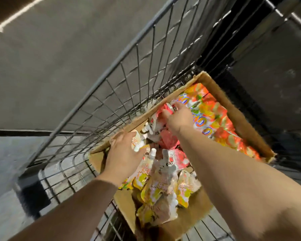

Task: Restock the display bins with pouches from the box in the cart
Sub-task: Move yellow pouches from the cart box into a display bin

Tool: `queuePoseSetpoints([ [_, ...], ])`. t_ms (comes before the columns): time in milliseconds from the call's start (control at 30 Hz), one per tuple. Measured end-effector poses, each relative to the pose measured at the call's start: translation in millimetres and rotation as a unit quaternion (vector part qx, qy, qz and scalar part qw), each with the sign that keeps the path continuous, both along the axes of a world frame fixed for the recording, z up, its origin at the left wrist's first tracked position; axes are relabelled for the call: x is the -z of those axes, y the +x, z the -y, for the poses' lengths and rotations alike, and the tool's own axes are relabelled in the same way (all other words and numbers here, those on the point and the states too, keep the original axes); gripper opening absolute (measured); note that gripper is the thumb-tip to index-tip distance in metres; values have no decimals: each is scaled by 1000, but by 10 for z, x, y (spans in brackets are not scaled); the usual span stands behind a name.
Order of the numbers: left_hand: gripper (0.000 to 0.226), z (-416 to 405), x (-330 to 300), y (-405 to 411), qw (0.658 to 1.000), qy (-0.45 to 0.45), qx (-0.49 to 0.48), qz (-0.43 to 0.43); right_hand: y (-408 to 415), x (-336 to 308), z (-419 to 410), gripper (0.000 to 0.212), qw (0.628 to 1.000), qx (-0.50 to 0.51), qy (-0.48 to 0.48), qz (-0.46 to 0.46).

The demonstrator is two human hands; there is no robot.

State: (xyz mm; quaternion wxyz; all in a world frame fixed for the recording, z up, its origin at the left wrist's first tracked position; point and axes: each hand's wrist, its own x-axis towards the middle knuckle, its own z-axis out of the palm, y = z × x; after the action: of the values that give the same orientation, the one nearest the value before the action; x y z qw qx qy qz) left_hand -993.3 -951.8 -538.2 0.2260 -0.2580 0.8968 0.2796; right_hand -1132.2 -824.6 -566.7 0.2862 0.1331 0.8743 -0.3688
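both hands in the cardboard box (pixel 236 117): left hand (pixel 123 153) holds yellow spouted pouches (pixel 139 148), right hand (pixel 179 117) pinches a pink pouch (pixel 165 110); best to gather by the spouts.

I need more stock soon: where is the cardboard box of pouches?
Centre-right of the head view, the brown cardboard box sits inside the grey wire cart, against its mesh wall.

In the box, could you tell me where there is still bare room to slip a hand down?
Bare cardboard box floor shows at the near left corner, beside the yellow pouches, and a darker gap near the left hand. The middle is crowded with pink pouches, where the right hand digs.
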Motion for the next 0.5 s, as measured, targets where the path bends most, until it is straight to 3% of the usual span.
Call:
queuePoseSetpoints([
  [67, 59, -8, -10, -8, 1000, 6, -10, 5, 52, -19, -27, 41, 998, 49, -30, 14],
  [133, 57, -24, -56, -24, 1000, 13, -27, 6, 167, -83, -89, 50, 988, 123, -81, 43],
  [167, 56, -37, -84, -38, 999, 16, -32, 5, 247, -123, -140, 51, 974, 176, -122, 71],
  [267, 52, -127, -248, -125, 990, 90, -108, 14, 515, -233, -327, 23, 911, 283, -257, 155],
  [333, 51, -228, -370, -201, 947, 220, -233, 25, 685, -321, -413, 21, 898, 254, -301, 193],
  [400, 54, -288, -417, -224, 878, 331, -345, 30, 809, -426, -440, 28, 898, 190, -324, 230],
  [500, 52, -227, -350, -145, 799, 412, -438, 23, 870, -496, -496, 36, 903, 74, -327, 270],
])
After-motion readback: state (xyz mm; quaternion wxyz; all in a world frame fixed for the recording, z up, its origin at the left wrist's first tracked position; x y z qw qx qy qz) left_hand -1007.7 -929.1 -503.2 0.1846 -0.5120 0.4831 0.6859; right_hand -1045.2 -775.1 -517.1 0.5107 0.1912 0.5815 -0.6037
